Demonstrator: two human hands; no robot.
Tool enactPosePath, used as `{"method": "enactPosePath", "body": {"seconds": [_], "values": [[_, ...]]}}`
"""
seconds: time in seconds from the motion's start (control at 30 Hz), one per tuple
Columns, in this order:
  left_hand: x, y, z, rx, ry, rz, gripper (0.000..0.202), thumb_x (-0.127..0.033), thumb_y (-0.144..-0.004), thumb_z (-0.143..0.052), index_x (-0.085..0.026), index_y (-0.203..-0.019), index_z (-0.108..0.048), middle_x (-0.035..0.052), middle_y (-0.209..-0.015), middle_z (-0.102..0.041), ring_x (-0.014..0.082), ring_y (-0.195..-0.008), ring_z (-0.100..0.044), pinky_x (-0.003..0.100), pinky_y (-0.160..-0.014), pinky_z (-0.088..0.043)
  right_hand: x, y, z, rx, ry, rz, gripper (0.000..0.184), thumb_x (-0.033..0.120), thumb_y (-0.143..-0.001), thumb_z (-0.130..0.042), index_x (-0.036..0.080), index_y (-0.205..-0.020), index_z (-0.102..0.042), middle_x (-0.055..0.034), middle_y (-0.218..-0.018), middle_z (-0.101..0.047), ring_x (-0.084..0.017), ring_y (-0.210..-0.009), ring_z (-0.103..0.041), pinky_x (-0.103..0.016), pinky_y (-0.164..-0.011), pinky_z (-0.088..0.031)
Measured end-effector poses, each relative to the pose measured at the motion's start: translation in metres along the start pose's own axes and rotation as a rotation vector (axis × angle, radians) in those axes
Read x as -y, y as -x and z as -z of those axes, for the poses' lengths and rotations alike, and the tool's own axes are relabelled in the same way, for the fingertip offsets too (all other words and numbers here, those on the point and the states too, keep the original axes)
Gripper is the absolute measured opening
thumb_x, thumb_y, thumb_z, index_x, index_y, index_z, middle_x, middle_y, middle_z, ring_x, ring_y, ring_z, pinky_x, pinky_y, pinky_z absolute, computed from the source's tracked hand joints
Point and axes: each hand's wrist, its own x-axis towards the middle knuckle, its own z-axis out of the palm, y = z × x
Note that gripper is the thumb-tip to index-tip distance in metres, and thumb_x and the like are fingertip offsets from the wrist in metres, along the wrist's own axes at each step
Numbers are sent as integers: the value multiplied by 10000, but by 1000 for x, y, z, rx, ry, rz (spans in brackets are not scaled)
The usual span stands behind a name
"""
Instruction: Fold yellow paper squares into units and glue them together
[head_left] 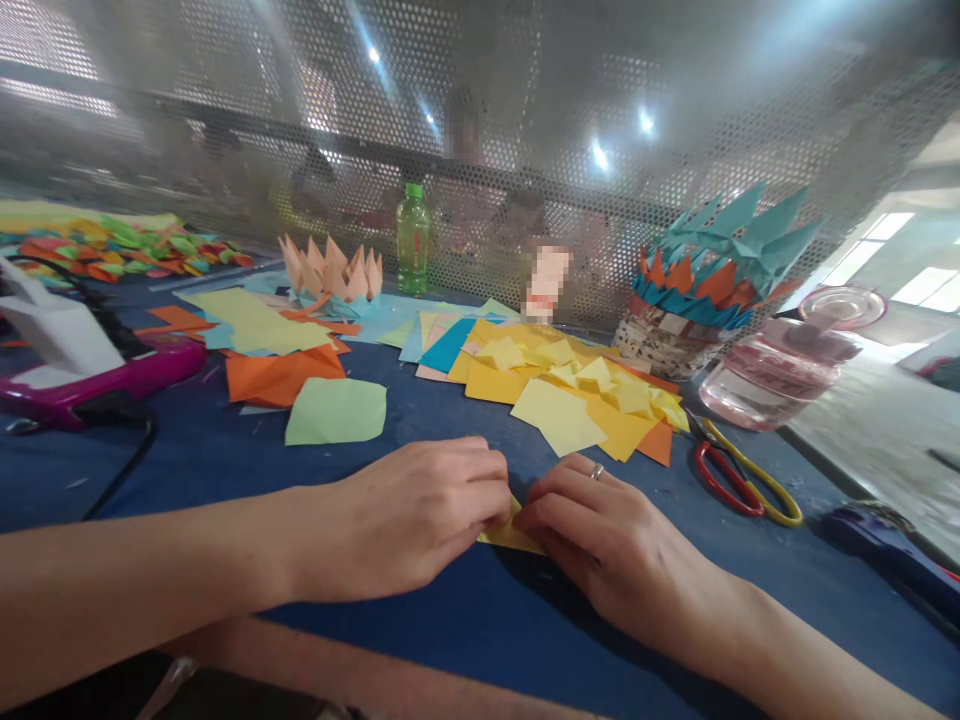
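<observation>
Left hand [405,520] and right hand [600,535] closed on a small folded yellow paper piece [511,532] on a dark blue desk [187,470].

Left to right: magenta-and-white plastic appliance [75,360], peach folded-paper crown [334,275], then the left hand's grip, closed on the paper's left end. The paper lay on the desk between both hands, partly hidden. The ringed right hand's grip was closed on its other end. Beyond lay loose yellow paper squares [562,385]; further right, red-and-yellow-handled scissors [742,480]. Paper looked light, thin and soft, likely to slide or crease easily; probably best held by the exposed edges.
</observation>
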Motion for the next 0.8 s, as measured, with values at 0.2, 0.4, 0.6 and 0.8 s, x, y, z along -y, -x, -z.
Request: {"method": "enactPosePath", "body": {"seconds": [0.2,0.4,0.6,0.8], "values": [[0,3,-4,-66,31,35,137,-67,-929,-497,-177,-880,-563,4,-875,-557,159,-859,-494,272,-773,-365,-3,2,-3,-6,70,62,217,29,-937,-445,138,-841,-606,-74,-853,-626,-180,-801,-504,-294,-719,-444],[0,1,-3,-56,-104,-35,156,-59,-922,-500,-169,-817,-537,13,-837,-550,177,-808,-472,300,-738,-363,-1,1,0,14,95,81,242,32,-945,-438,143,-779,-576,-71,-843,-614,-176,-786,-482,-286,-715,-434],[-6,-3,1,-38,-239,-116,202,-18,-891,-490,-156,-750,-532,27,-789,-551,184,-743,-465,319,-692,-363,1,1,0,21,99,81,242,19,-935,-433,145,-777,-566,-65,-832,-610,-178,-780,-481,-297,-713,-434],[-8,0,2,-16,-327,-161,129,-18,-786,-559,-146,-779,-577,41,-815,-571,197,-758,-480,350,-674,-374,2,3,1,32,146,90,256,18,-910,-405,139,-793,-597,-80,-845,-610,-193,-781,-473,-324,-706,-448]]}}
